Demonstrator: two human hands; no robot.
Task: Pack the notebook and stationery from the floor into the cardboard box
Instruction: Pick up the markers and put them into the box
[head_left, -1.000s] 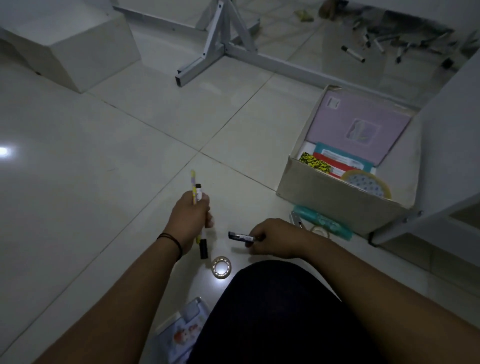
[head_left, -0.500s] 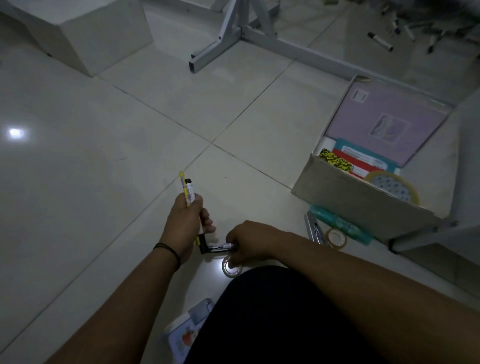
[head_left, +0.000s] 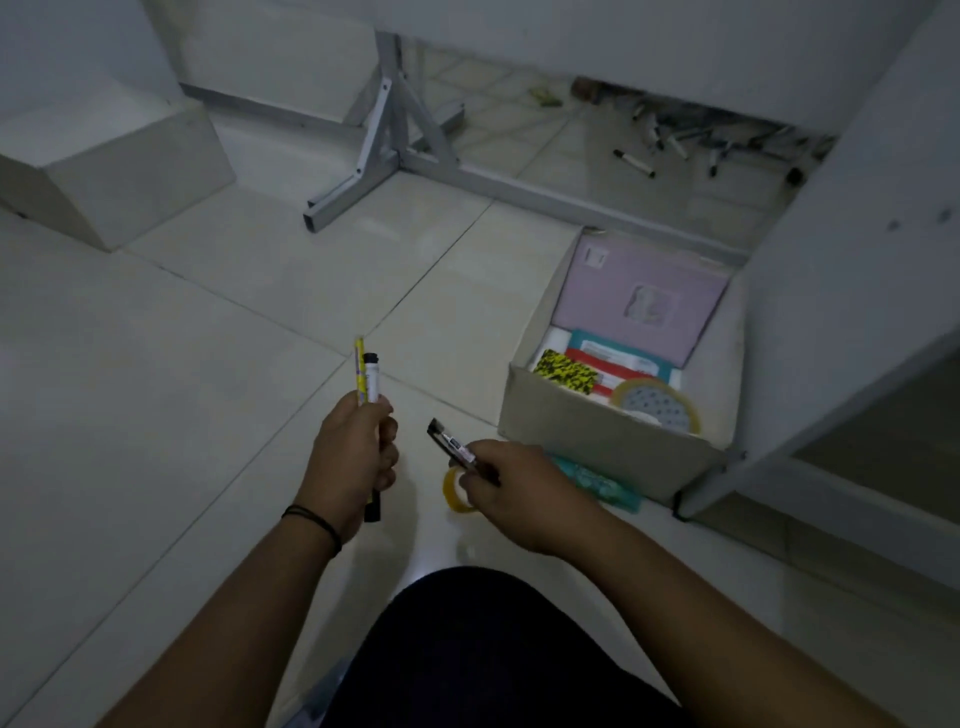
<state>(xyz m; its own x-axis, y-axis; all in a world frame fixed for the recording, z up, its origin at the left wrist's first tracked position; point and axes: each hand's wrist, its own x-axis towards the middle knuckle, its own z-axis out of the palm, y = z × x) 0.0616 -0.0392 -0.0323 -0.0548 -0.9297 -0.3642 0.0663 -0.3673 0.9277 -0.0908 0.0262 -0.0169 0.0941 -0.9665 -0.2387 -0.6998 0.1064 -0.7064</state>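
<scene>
My left hand (head_left: 353, 457) grips a yellow pencil (head_left: 359, 375) and a white marker with a black cap (head_left: 372, 382), both upright. My right hand (head_left: 511, 486) pinches a small dark pen-like item (head_left: 449, 444) and also holds a small tape roll (head_left: 456, 489) lifted off the floor. The open cardboard box (head_left: 597, 441) stands to the right. Inside it are a lilac notebook (head_left: 639, 301), coloured booklets (head_left: 597, 364) and a large tape roll (head_left: 657, 405). A teal pouch (head_left: 597, 480) lies on the floor against the box front.
A white metal frame leg (head_left: 395, 156) stands behind. Several markers (head_left: 675, 140) lie scattered at the back. A white block (head_left: 114, 171) sits far left, and a white cabinet (head_left: 857, 234) rises right of the box. My dark-clothed knee (head_left: 493, 649) fills the bottom centre.
My right hand has lifted from the floor with the dark item and picked up the small tape roll. The left hand has risen a little with its pencil and marker.
</scene>
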